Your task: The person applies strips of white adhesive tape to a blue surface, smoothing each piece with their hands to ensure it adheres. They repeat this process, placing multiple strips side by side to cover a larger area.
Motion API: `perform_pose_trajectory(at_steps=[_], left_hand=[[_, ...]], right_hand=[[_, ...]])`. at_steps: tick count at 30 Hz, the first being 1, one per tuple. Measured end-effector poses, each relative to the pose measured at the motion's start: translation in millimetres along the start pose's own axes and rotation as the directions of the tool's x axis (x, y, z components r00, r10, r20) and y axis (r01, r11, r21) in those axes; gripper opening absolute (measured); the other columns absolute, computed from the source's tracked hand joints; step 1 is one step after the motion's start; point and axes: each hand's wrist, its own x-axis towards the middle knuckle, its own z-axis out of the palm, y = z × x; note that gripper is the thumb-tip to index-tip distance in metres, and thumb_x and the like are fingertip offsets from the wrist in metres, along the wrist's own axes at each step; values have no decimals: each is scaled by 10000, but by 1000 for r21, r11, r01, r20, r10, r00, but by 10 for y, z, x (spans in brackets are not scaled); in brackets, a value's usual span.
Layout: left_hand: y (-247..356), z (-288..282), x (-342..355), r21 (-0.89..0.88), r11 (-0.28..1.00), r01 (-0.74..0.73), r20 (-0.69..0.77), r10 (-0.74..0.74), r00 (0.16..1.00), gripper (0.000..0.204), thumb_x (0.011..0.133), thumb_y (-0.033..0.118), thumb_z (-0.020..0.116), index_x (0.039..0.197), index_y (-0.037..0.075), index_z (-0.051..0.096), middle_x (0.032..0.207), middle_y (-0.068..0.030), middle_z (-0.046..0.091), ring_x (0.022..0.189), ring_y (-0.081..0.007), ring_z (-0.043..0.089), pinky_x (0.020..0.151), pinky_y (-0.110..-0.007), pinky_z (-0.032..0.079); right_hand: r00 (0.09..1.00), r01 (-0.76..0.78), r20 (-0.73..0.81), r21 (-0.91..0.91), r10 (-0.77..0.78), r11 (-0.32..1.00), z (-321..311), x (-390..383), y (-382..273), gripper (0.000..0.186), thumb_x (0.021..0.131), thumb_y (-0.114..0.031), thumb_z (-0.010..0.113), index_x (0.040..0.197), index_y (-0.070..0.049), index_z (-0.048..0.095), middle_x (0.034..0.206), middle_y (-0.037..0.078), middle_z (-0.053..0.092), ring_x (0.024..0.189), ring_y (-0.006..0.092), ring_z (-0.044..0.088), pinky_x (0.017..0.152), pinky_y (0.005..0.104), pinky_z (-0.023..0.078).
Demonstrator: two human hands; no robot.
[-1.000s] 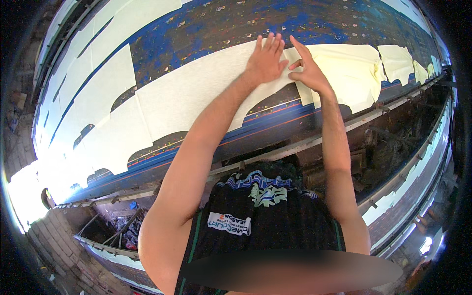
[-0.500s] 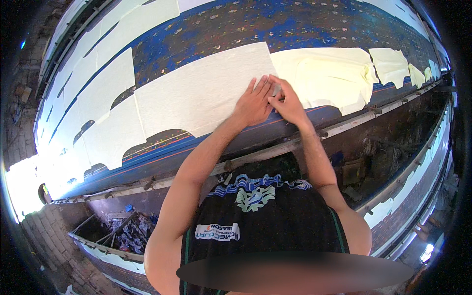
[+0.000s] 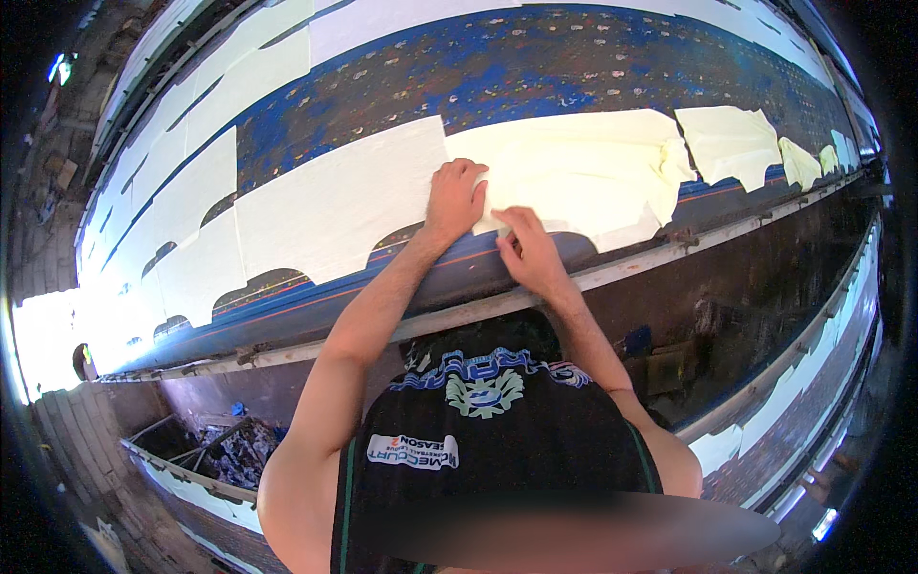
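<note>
A pale yellow cloth panel (image 3: 574, 153) with a creased surface lies on the long dark, blue-stained table (image 3: 411, 86). Its left edge meets a flat white cloth panel (image 3: 335, 182). At this seam, my left hand (image 3: 454, 201) has its fingers curled over the yellow panel's edge; its fingertips are partly hidden. Lower and to the right, my right hand (image 3: 531, 251) is by the yellow panel's lower left corner. Its fingers are bent, with a gap between thumb and forefinger, and the fingertips touch or nearly touch the cloth.
More white panels (image 3: 191, 273) with curved cutouts cover the table's left side. Rumpled cloth pieces (image 3: 732, 143) lie farther right. A rail (image 3: 612, 273) runs along the near edge. Behind me, an open bin (image 3: 239, 454) holds dark scraps, and another panel-covered table (image 3: 794, 411) stands to the right.
My hands have separated. The left now curls at the seam, while the right has moved lower, toward the near edge. The whole view has shifted, bringing the seam farther left in it.
</note>
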Motion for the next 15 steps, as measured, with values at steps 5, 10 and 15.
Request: perform_pose_trajectory(at_steps=[5,10,15], left_hand=[[567,564,585,77,993,86,-123,-76,990,422,928,219,803,1288,53,659,1217,-173,652,1134,-388,613,992,-512,509],[483,861,823,118,980,162,-216,-134,967,257,925,170,798,1107,30,684,1121,-169,669,1073,-392,632,936,-494,525],[583,905,881,-88,950,300,-167,-311,936,176,1021,193,752,1094,44,695,1003,-94,724,917,-283,693,836,-400,552]], right_hand=[[964,162,221,-31,-151,986,-571,-456,351,273,1011,-83,651,1274,-37,709,1124,155,723,1024,355,718,897,437,591],[911,227,345,39,-226,973,-1003,-564,653,240,1022,-88,652,1245,-31,719,1108,158,734,1050,356,718,913,441,590],[971,81,209,153,-112,985,-1430,-460,873,274,1022,-113,684,1278,-17,701,1139,155,724,1071,335,718,922,425,586]])
